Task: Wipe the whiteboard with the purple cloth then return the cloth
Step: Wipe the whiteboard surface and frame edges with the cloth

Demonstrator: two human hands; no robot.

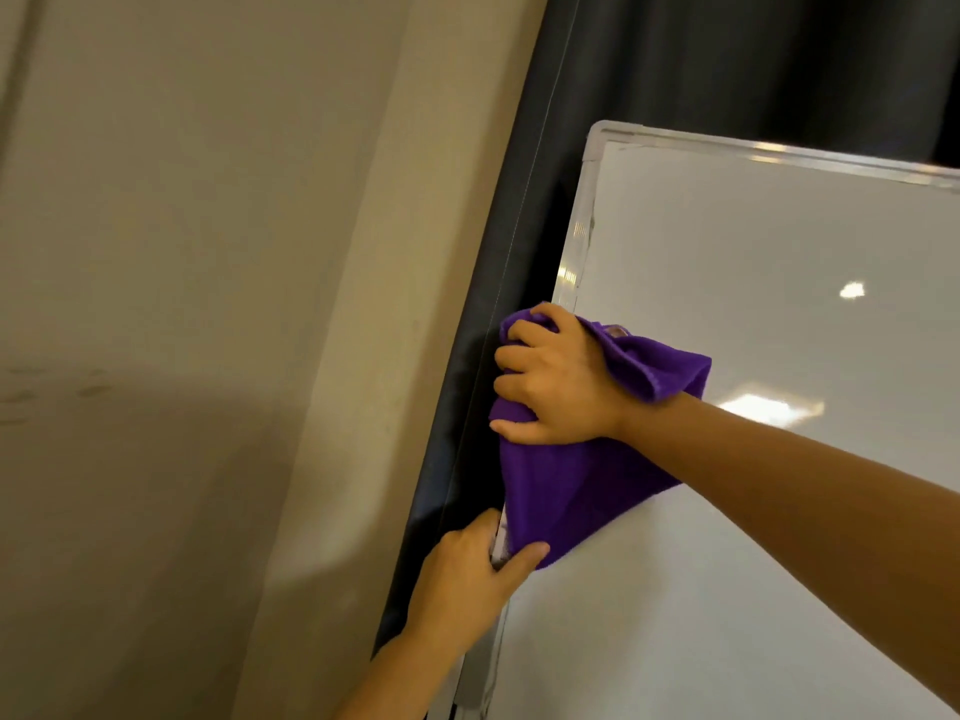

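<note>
Your left hand point(467, 574) grips the left edge of the white, silver-framed whiteboard point(753, 304), thumb on its face, fingers curled behind the frame.
Your right hand point(556, 381) holds the soft purple cloth point(582, 485) bunched under curled fingers, pressed against the whiteboard's left edge. Cloth folds hang down to your left thumb and spill right past your wrist. Behind the whiteboard hangs a dark grey curtain point(701, 59); a beige wall point(208, 304) lies left.

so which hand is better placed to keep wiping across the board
Right. The right hand grips the bunched purple cloth against the whiteboard near its left edge. The left hand grips the board's frame, steadying it.
</note>
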